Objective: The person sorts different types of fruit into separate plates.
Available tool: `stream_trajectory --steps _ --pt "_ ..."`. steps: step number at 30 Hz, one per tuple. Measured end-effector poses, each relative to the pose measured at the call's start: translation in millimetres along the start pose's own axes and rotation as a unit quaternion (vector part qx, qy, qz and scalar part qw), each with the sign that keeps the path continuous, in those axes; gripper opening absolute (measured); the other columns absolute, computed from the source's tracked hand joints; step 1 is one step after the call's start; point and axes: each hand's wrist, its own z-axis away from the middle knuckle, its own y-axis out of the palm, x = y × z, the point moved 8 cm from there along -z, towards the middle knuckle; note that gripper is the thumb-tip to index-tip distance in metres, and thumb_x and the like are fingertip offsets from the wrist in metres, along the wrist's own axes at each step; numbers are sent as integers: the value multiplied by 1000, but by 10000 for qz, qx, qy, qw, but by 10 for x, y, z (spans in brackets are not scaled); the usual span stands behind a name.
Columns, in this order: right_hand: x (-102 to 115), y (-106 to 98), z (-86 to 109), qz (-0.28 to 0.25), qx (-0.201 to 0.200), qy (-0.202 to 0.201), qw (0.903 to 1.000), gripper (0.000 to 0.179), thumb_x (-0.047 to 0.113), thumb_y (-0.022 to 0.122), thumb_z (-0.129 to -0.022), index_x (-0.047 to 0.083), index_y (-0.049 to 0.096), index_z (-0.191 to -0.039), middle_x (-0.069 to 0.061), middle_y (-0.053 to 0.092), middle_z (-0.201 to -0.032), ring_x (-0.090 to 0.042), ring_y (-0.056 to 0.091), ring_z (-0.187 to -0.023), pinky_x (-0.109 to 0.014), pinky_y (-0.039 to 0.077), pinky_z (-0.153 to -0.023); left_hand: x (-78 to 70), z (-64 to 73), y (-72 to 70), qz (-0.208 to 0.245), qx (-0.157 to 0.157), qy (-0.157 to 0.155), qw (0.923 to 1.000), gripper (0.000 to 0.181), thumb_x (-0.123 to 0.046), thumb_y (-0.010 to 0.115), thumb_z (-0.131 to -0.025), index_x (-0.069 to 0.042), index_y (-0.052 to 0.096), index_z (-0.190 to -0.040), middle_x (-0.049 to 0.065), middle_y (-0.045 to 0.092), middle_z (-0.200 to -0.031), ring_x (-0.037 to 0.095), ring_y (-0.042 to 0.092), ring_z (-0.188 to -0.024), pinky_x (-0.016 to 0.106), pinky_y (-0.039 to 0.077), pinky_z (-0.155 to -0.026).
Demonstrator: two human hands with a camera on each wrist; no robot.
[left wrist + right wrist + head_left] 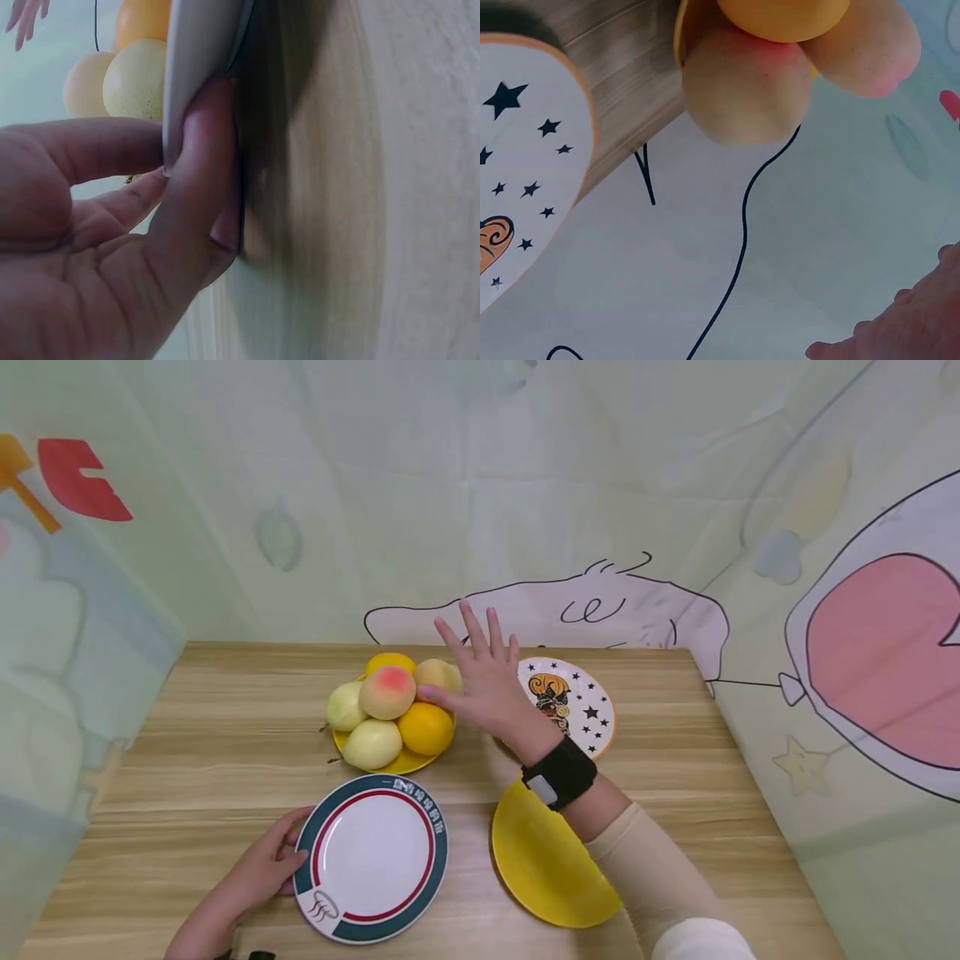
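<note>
At the front left, my left hand [258,868] pinches the rim of a white plate [373,858] with a dark green and red border. The left wrist view shows this plate edge [196,64] between thumb and fingers, close over the table. My right hand [487,685], fingers spread, is above the table between the fruit and a star-patterned plate [591,714], holding nothing. Its thumb overlaps the fruit in the head view. The piled fruit includes a blushed peach [387,692], a yellow lemon-like fruit [426,729] and a pale green pear-like fruit [372,744].
Under the fruit lies a yellow plate [405,765]. Another yellow plate [547,868] is at the front right, partly covered by the right forearm. A printed curtain [375,527] stands behind the wooden table [202,735] and along both sides.
</note>
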Motion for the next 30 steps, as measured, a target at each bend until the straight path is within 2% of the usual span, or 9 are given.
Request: stream_trajectory --steps 5,12,16,24,30 --pt "196 74 -108 -55 4 -73 10000 95 74 53 -76 43 1 -149 9 -20 -157 -28 -18 -145 -64 2 -112 -2 2 -3 -36 -26 13 10000 55 4 46 -93 -6 29 -145 19 49 -108 20 54 -80 34 57 -60" --pt "436 180 -269 -229 -142 -164 9995 95 76 60 -67 39 25 -147 -2 9 -155 -29 12 -139 -50 28 -110 -14 10 4 31 -55 54 10000 55 6 46 -92 -5 30 -144 19 49 -108 21 55 -80 35 57 -59" --pt "546 304 -337 -228 44 -179 9996 87 72 62 -69 36 34 -142 -2 14 -153 -29 17 -136 -47 35 -106 -24 12 6 129 -46 127 9998 56 7 45 -92 -4 29 -144 20 49 -107 21 55 -79 36 57 -58" --pt "735 551 -425 252 296 -478 9981 76 63 63 -73 32 41 -138 -4 21 -149 -30 25 -130 -43 40 -100 2 7 6 203 -37 112 9997 57 8 45 -92 -5 29 -144 19 47 -105 21 55 -79 36 57 -57" --pt "770 765 -454 653 502 -337 9960 71 58 63 -74 34 41 -137 -3 21 -149 -32 27 -130 -43 47 -93 -11 18 6 240 -1 89 9997 56 7 44 -92 -4 28 -145 18 46 -105 21 54 -81 36 57 -58"
